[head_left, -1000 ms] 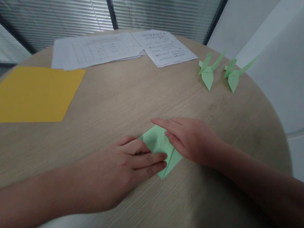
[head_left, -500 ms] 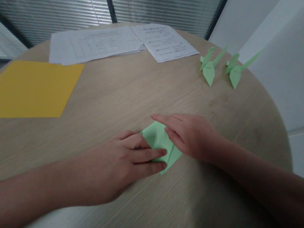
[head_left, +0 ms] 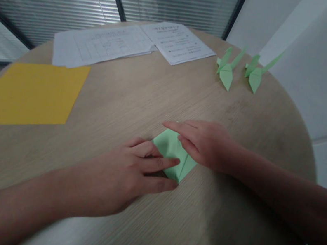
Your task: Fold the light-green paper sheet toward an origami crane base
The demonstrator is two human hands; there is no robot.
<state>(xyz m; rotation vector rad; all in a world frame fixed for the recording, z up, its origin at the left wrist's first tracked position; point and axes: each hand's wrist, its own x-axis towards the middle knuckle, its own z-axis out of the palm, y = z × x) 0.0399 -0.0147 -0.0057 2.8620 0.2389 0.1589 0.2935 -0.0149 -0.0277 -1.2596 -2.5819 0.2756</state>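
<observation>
A small folded sheet of green origami paper [head_left: 172, 149] lies on the table between my hands, with a crease running down its right part. My left hand [head_left: 140, 168] rests on its left side, fingers stretched out. Its index fingertip presses on the paper, and the thumb touches the near corner. My right hand [head_left: 201, 140] lies flat along the far right edge, fingers straight and pointing left. It covers the paper's far right part.
Two green paper cranes [head_left: 226, 73] stand at the far right of the round wooden table [head_left: 130, 96]. A yellow sheet [head_left: 30, 94] lies at the left. Printed pages [head_left: 107, 44] are spread along the far edge, before window blinds [head_left: 177, 1].
My left thumb has slid slightly off the near corner, opening a wider gap from the index finger. The near corner sits slightly higher in view. My right hand stays almost still.
</observation>
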